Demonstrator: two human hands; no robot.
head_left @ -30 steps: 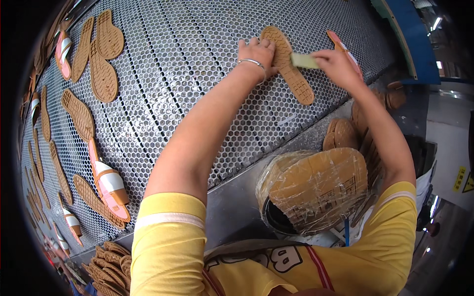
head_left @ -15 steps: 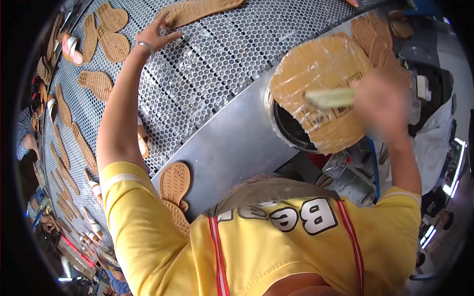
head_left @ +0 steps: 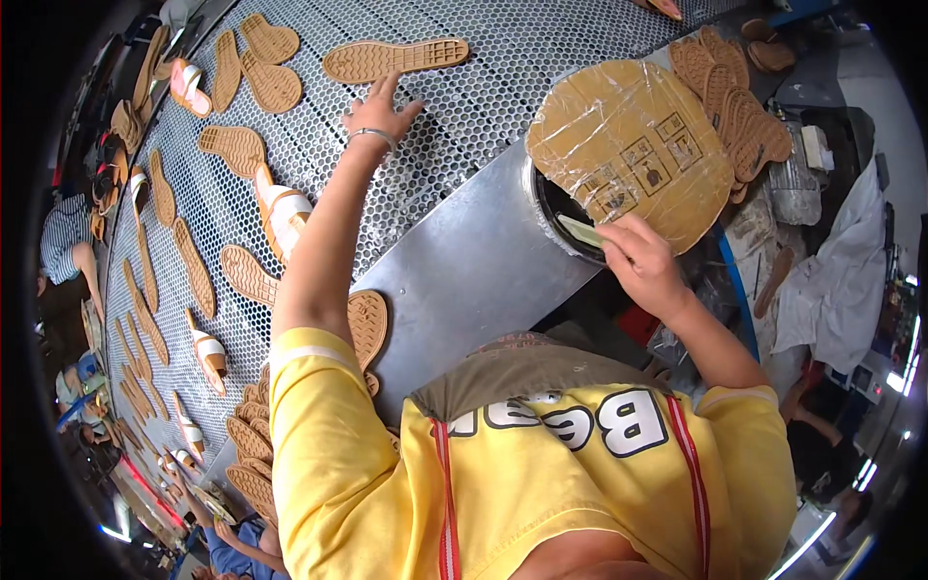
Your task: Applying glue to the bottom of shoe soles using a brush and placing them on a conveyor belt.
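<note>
Head camera shows the right hand [head_left: 646, 266] with thumb and fingers pinched on one end of a pale-green flat tool [head_left: 580, 232], its other end at the dark gap of a round black tub [head_left: 551, 198]. That rearward grip seems to let the thin tip reach past the rim with the fingers clear of it. Across most of the tub lies a cardboard cover [head_left: 619, 121], tan, blunt-cornered and wrapped in glossy, wrinkled film; the crescent it leaves bare probably serves as the way in. The left hand [head_left: 379, 116] grasps nothing, its fingers spread apart over the honeycomb mesh surface [head_left: 464, 135], just below a tan sole [head_left: 396, 60]; whether a fingertip touches the sole's edge cannot be told from here. The sole lies with its patterned face up, presumably to leave that face within reach: wavy ridges fill the broad end, square cells the narrow one. Smooth grey metal ledge [head_left: 454, 280] runs between mesh and tub. Right of the cover, piled soles [head_left: 744, 130] overlap, likely to save room, while a white-strapped sandal [head_left: 285, 213] rests on the mesh near the left forearm.
</note>
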